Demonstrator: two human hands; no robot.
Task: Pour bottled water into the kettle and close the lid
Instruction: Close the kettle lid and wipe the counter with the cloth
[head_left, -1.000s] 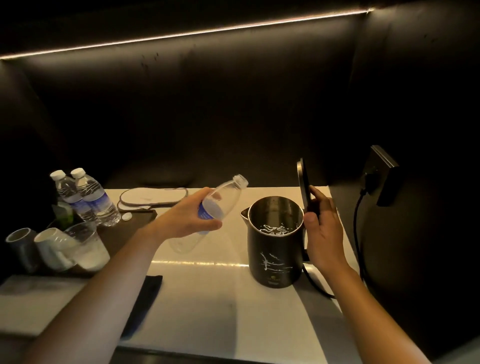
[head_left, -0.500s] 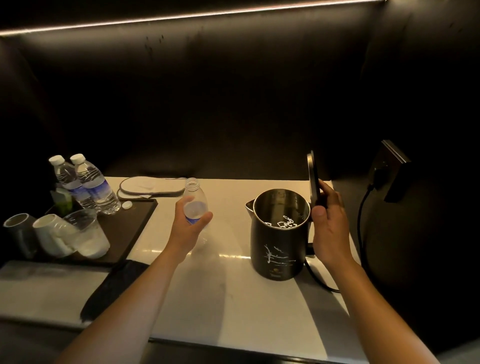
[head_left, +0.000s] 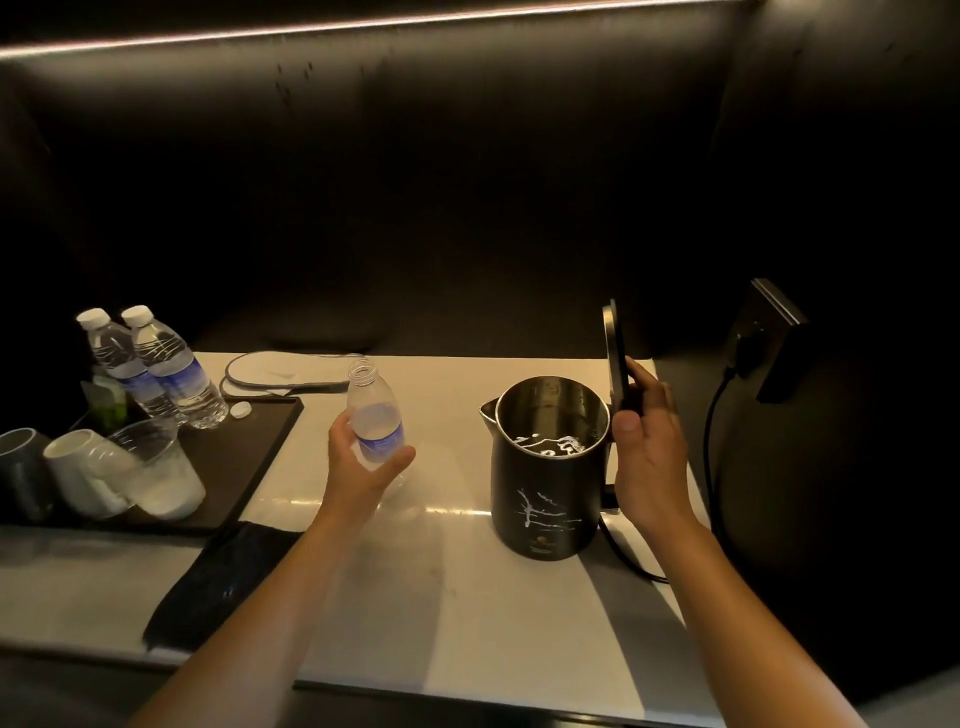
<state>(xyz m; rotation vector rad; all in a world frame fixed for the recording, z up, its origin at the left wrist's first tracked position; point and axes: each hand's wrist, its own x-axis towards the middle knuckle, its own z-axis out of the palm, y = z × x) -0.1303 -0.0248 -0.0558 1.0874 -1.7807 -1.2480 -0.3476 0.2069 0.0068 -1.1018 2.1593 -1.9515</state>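
A black kettle (head_left: 548, 483) with white marbling stands on the pale counter, water glinting inside it. Its lid (head_left: 616, 358) stands upright and open at the right rim. My right hand (head_left: 647, 452) rests against the lid and the kettle's handle side, fingers on the lid's back. My left hand (head_left: 363, 467) grips a clear uncapped water bottle (head_left: 373, 415) with a blue label, held upright left of the kettle, low over the counter. The bottle looks nearly empty.
A dark tray (head_left: 260, 441) at left carries two sealed water bottles (head_left: 156, 369), a loose white cap (head_left: 241, 410), cups and a tipped glass (head_left: 156, 467). A dark cloth (head_left: 218, 582) lies in front. The kettle's cord (head_left: 711, 447) runs to a wall socket (head_left: 769, 332) at right.
My left hand has swung the bottle from a tilted pouring pose at the kettle's rim back to upright, moving left and down toward the counter. The right hand stays at the open lid.
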